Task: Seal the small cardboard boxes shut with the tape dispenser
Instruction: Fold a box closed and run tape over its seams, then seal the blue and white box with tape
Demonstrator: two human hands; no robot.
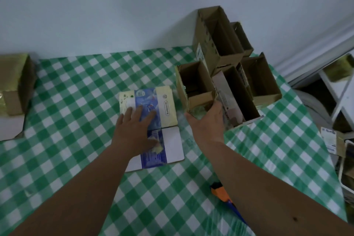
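From the head camera, a table under a green checked cloth (pixel 80 90) is seen. The left hand (pixel 134 128) is laid flat, fingers straight and spread, on a closed box (pixel 151 107) with a blue and cream wrapper at the middle of the table. The right hand (pixel 207 120) is curled round the near bottom corner of an open box (pixel 195 86), the front one of a cluster of open boxes (pixel 226 44) at the far right. An orange and blue tool (pixel 223 195), perhaps the tape dispenser, is partly hidden under the right forearm. Another box (pixel 13 84) lies at the left edge.
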